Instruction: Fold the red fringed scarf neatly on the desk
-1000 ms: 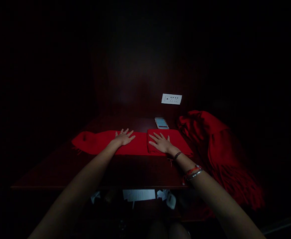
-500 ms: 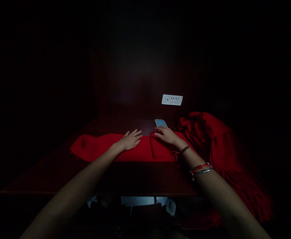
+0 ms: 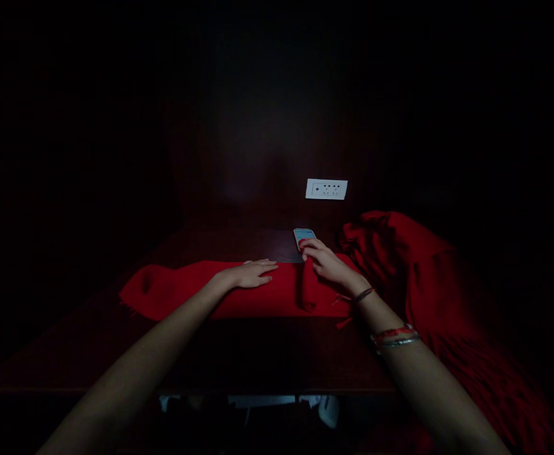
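Note:
A long red scarf [image 3: 196,284] with fringed ends lies lengthwise in a narrow band on the dark desk. My left hand [image 3: 251,275] rests flat on its middle, fingers stretched to the right. Toward the scarf's right part, my right hand [image 3: 326,260] pinches the far corner of the folded-over layer, which is lifted and curls up from the band beneath. Loose fringe shows beside the right wrist. Just behind the right fingers lies a phone [image 3: 304,234] with a lit screen, partly covered by the hand and cloth.
Another red fringed cloth [image 3: 414,253] is heaped at the right and hangs over the desk's front edge. A white socket panel [image 3: 326,189] sits on the back wall. Below the dark desk [image 3: 258,354], pale objects show dimly. Both sides are in deep shadow.
My right hand has closed on the scarf's folded layer and raised its far edge, where it lay flat before. My left hand stays on the cloth, its fingers closer together. The view shifted slightly.

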A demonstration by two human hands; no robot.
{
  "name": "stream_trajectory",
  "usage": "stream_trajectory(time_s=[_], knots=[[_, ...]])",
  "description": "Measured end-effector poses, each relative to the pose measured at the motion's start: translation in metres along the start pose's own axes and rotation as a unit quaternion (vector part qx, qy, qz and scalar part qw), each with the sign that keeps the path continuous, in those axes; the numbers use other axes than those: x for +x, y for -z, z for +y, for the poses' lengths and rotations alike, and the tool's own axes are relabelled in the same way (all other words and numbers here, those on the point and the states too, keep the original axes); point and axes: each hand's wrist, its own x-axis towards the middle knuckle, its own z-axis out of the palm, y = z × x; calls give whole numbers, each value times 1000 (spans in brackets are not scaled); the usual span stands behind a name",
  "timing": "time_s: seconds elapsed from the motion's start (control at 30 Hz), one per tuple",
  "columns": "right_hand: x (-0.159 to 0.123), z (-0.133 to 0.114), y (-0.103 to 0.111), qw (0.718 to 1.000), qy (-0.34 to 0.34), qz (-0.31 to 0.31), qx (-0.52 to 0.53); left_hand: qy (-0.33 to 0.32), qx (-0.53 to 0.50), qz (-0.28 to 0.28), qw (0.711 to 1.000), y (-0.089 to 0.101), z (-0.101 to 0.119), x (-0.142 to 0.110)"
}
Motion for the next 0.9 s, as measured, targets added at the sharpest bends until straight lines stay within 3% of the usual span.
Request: stream_trajectory(time_s=[0.1, 0.23, 0.4, 0.5, 0.6, 0.67, 0.7, 0.8, 0.9], knots=[[-14, 3, 11, 994, -54, 83, 45, -41, -10, 32, 999, 0, 16, 21], [-21, 5, 17, 980, -118, 135, 88, -29, -14, -40, 999, -7, 31, 40], [-22, 5, 22, 960, -156, 199, 122, 9, -25, -86, 996, -3, 28, 41], [-19, 4, 21, 954, -144, 221, 144, 13, -23, -89, 996, 0, 23, 41], [-16, 3, 17, 957, -109, 213, 165, -14, -10, -3, 1000, -2, 22, 42], [-17, 6, 18, 952, -104, 229, 177, -60, 5, 80, 995, -5, 27, 45], [-19, 9, 20, 947, -108, 243, 182, -92, 11, 96, 991, -6, 31, 47], [-30, 21, 31, 931, -134, 285, 186, -152, 16, 12, 988, -6, 45, 54], [-43, 33, 42, 919, -162, 315, 176, -126, 4, -81, 989, -2, 54, 60]])
